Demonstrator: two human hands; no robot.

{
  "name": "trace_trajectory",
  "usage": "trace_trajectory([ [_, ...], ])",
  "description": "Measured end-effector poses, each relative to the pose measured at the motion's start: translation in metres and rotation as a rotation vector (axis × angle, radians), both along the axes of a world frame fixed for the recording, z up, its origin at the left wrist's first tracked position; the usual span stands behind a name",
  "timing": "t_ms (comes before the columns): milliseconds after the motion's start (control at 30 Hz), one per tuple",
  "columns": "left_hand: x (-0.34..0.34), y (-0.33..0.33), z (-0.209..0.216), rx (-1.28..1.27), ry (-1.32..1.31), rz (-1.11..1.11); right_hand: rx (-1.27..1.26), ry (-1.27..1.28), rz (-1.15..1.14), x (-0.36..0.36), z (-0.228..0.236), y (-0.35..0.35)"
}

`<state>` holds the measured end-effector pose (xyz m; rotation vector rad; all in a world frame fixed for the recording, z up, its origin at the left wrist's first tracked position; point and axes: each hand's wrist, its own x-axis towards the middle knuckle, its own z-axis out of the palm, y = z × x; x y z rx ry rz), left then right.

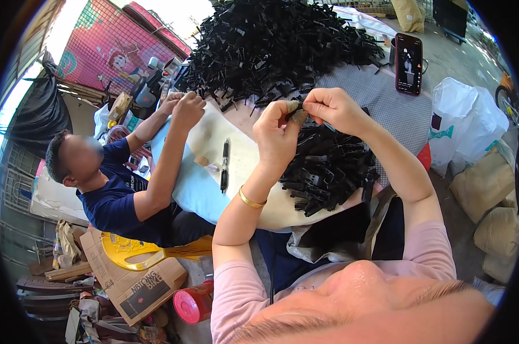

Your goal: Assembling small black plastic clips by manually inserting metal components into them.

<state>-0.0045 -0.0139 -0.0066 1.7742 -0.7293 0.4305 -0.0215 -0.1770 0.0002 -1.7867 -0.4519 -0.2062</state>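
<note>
- A small black piece [303, 107] is in front of me, held up above the near side of the bench [400, 123], between my two hands.
- My left hand [278, 127] pinches it between thumb and forefinger, both wrapped in grey-brown covers; a gold bangle [251, 198] circles that wrist.
- My right hand [335, 110] grips the same piece from the other side with its fingertips; the fingers hide most of it.
- Just below my hands, on the bench, lies a small pile of black pieces [322, 169].
- Beyond my hands rises a far larger heap of black pieces [282, 49].
- To the left of the small pile, a black pen [225, 172] lies on a cream cloth [205, 129].
- At the right edge of the bench, a phone [408, 64] stands with its screen lit.
- On the left sits a co-worker [119, 183] in a dark blue shirt, hands raised close together; I cannot tell what they hold.
- Right of the bench is a white plastic bag [466, 123], near brown sacks [483, 183].
</note>
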Motion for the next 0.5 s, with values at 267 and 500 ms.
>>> trace_trajectory([
  [267, -0.01, 0.001, 0.02, 0.055, 0.072, -0.026, -0.15, -0.207, -0.162, 0.008, 0.007, -0.025],
  [500, -0.011, 0.005, 0.019, 0.444, 0.062, -0.38, -0.743, -0.252, -0.242, 0.035, -0.028, -0.027],
])
